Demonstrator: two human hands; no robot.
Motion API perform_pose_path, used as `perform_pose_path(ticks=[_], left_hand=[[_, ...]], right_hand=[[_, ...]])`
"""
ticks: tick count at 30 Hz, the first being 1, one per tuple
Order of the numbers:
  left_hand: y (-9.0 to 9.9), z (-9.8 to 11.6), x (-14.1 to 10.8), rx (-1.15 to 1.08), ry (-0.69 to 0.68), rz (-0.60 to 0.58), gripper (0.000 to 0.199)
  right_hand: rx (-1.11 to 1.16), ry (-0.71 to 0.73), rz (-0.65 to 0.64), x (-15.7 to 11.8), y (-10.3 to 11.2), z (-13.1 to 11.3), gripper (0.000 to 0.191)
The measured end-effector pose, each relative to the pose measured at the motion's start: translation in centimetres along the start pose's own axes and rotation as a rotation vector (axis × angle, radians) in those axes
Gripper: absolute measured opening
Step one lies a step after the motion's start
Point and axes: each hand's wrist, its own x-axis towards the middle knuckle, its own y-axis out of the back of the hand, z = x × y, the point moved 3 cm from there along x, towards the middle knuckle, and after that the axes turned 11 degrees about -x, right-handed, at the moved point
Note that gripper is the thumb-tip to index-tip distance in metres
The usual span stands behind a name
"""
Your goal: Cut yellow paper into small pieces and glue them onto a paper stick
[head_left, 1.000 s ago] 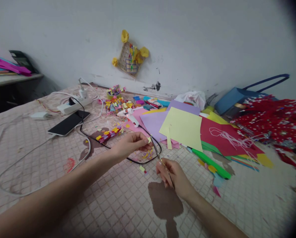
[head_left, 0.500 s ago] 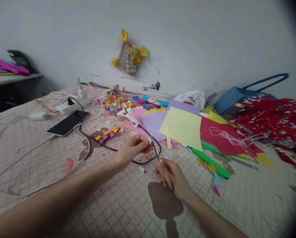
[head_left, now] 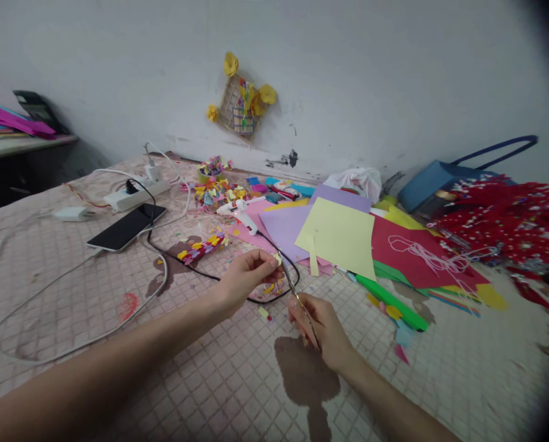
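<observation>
Between thumb and fingers, my left hand point(head_left: 251, 273) pinches a small pale yellow paper piece point(head_left: 278, 259). My right hand point(head_left: 320, 325) is closed around a pair of scissors point(head_left: 293, 288), whose blades point up and left to that piece. Whether the blades touch the paper I cannot tell. Below and behind the hands, a black cord point(head_left: 265, 302) loops over the tabletop, with small flower cutouts point(head_left: 273, 287) inside the loop. A pale yellow sheet point(head_left: 339, 233) with a narrow strip point(head_left: 313, 255) on it lies just beyond the right hand.
A white glue gun point(head_left: 244, 218) lies near a heap of paper cutouts point(head_left: 214, 193). Left are a tablet point(head_left: 127, 229), a power strip point(head_left: 136, 195) and white cables. To the right lie coloured sheets point(head_left: 394, 252), string point(head_left: 433, 258), red decorations point(head_left: 509, 215) and a blue bag point(head_left: 433, 184).
Hardly anything differs. Both hands keep almost the same place, with the paper piece and scissors still held; the view has shifted very slightly.
</observation>
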Motion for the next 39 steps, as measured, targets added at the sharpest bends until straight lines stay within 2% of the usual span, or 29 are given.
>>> perform_pose_path(ticks=[23,34,39], left_hand=[[0.05,-0.23,-0.17,-0.002,-0.006,0.018,0.017],[0.03,-0.25,-0.15,-0.014,-0.010,0.020,0.019],[0.12,-0.22,-0.04,0.007,0.017,-0.012,0.019]], right_hand=[[-0.060,0.055,0.026,-0.03,0.20,-0.52,0.043],[-0.040,0.010,0.022,-0.08,0.02,-0.09,0.042],[0.050,-0.016,0.044,0.24,0.34,0.17,0.042]])
